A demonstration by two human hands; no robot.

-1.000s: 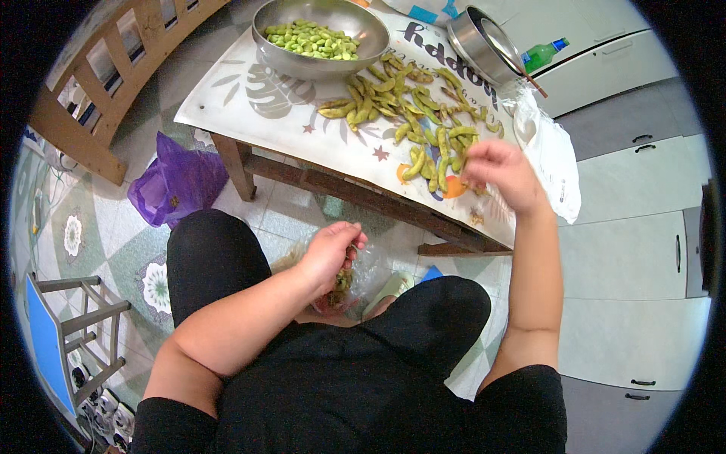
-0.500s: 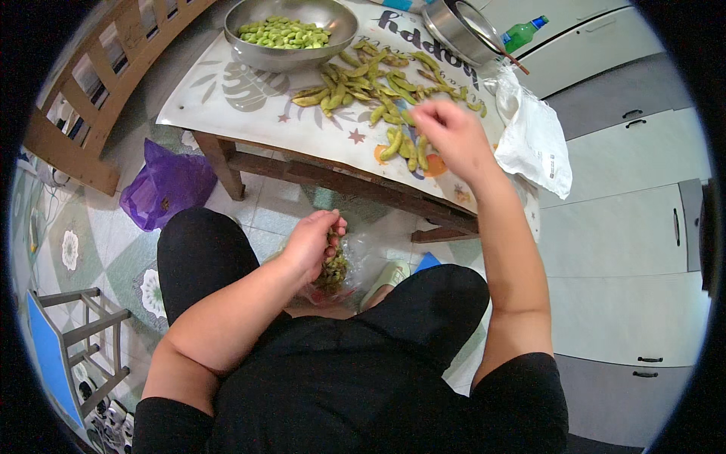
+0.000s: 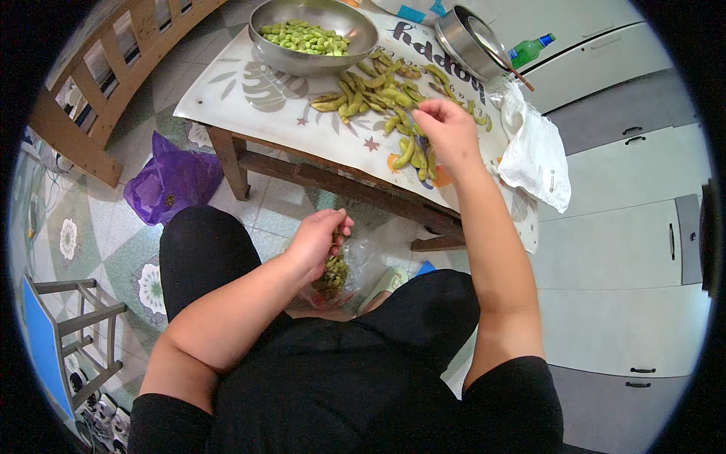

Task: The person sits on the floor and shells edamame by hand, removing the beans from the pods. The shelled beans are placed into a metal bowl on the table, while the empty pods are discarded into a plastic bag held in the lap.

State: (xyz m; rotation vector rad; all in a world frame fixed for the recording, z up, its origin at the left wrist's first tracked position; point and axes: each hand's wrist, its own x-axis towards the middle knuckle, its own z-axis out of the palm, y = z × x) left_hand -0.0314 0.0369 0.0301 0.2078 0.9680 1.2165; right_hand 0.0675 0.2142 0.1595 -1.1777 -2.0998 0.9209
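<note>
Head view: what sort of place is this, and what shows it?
Probably a home kitchen or eating area: cabinets, a table spread with bean pods, and a metal bowl of shelled beans.

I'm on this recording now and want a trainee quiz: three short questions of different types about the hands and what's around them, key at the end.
1. True or false: the right hand is over the pods on the table.

2. Which thing is below the left hand?
A) the green bottle
B) the purple bag
C) the clear plastic bag

3. Fill in the blank: the metal bowl on the table holds loose green ____.

Key:
1. True.
2. C.
3. Beans, out of their pods.
</note>
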